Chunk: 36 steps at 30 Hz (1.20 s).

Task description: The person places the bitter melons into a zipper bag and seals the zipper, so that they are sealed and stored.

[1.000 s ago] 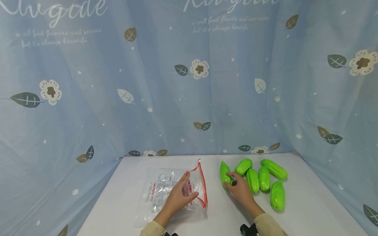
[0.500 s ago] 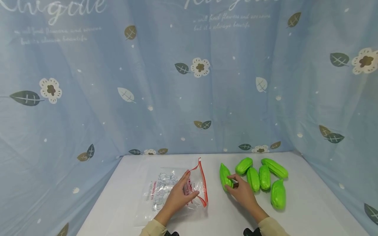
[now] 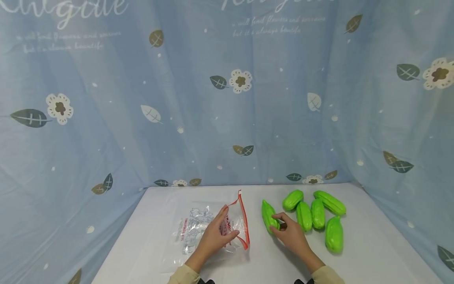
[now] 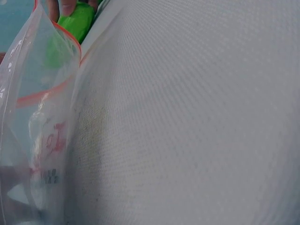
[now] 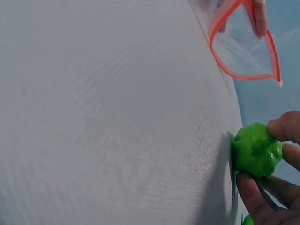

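Observation:
A clear zip bag [image 3: 198, 227] with a red zip edge and printed drawings lies on the white table, its mouth gaping to the right. My left hand [image 3: 214, 234] is at that mouth, fingers extended and thumb spread apart across the opening. To the right of the bag, my right hand [image 3: 291, 234] pinches a glossy green bitter melon [image 3: 268, 215] between thumb and fingers. The melon's pointed tip faces away from me, angled a little left. In the right wrist view, the ridged end of the bitter melon [image 5: 255, 150] shows between the fingertips, close to the table surface.
Several more green bitter melons [image 3: 317, 213] lie loosely grouped right of my right hand, the nearest one [image 3: 334, 234] slightly apart. A blue curtain [image 3: 227, 118] with leaf and flower prints hangs behind and beside the white table [image 3: 159, 201].
My right hand has shifted slightly toward me, and the held bitter melon has come nearer and tilted a bit more to the left. My left hand and the bag look unchanged.

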Each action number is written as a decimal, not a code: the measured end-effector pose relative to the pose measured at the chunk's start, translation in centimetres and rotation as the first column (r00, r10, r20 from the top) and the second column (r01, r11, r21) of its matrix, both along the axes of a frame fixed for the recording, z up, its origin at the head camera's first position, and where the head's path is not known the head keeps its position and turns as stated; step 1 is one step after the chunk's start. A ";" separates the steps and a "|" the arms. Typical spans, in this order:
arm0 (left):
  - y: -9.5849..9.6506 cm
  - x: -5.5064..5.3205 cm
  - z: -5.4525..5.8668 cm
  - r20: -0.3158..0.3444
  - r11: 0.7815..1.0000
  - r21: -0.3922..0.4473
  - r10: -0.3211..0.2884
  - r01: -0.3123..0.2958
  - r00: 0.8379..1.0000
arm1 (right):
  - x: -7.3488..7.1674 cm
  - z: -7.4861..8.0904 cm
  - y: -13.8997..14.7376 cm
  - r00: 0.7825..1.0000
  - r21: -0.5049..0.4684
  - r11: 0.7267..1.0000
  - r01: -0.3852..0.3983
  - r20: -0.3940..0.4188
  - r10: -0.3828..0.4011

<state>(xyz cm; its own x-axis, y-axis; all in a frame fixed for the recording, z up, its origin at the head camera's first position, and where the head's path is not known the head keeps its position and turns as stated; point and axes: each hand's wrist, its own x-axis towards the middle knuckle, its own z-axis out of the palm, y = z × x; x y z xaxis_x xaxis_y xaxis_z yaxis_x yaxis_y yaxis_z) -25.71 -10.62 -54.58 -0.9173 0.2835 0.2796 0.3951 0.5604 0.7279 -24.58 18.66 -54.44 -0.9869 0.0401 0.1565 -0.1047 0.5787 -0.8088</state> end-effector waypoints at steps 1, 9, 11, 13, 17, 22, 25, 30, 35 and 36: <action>-0.1 0.0 -0.1 -0.001 1.000 -0.005 0.005 -0.005 1.000 | 0.0 -0.1 0.0 1.000 -0.002 1.000 -0.003 0.002 0.003; 0.0 0.3 0.0 0.013 1.000 0.002 -0.006 0.006 1.000 | 0.3 -0.4 -0.1 1.000 -0.004 1.000 0.007 0.017 -0.007; 0.0 0.3 0.1 0.008 1.000 -0.002 -0.007 0.007 1.000 | 0.4 -0.4 0.0 1.000 -0.001 1.000 0.002 0.018 -0.002; 0.0 0.3 0.3 -0.001 1.000 -0.006 -0.005 0.005 1.000 | 0.3 -0.3 -0.1 1.000 -0.001 1.000 -0.001 0.008 0.001; -0.1 0.2 0.5 -0.007 1.000 -0.002 -0.002 0.002 1.000 | 0.1 -0.1 -0.1 1.000 0.005 1.000 -0.008 -0.014 0.008; -0.1 0.4 0.2 0.008 1.000 -0.005 -0.002 0.002 1.000 | 0.3 -0.4 -0.1 1.000 0.002 1.000 -0.010 -0.005 0.010; -0.1 0.8 -0.1 0.007 1.000 -0.009 0.004 -0.004 1.000 | 0.7 -0.6 0.0 1.000 -0.008 1.000 -0.022 -0.004 0.022; -0.1 0.9 -0.2 0.014 1.000 -0.009 0.007 -0.007 1.000 | 0.8 -0.8 0.0 0.999 -0.012 0.999 -0.034 -0.017 0.034; 0.1 0.0 0.4 0.016 1.000 -0.014 -0.002 0.002 1.000 | 0.1 -0.4 0.2 0.999 -0.008 0.999 -0.039 -0.027 0.038; 0.2 -0.3 0.6 0.012 1.000 -0.015 -0.008 0.008 1.000 | -0.1 -0.2 0.3 0.999 -0.005 0.999 -0.040 -0.036 0.040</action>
<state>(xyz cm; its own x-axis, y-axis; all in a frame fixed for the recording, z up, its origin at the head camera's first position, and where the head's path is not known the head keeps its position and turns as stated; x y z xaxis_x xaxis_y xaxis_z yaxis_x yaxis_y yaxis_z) -26.05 -10.43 -53.99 -0.9184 0.2949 0.2638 0.3905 0.5684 0.7242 -24.69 18.99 -54.61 -0.9814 0.0017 0.1919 -0.1569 0.5687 -0.8074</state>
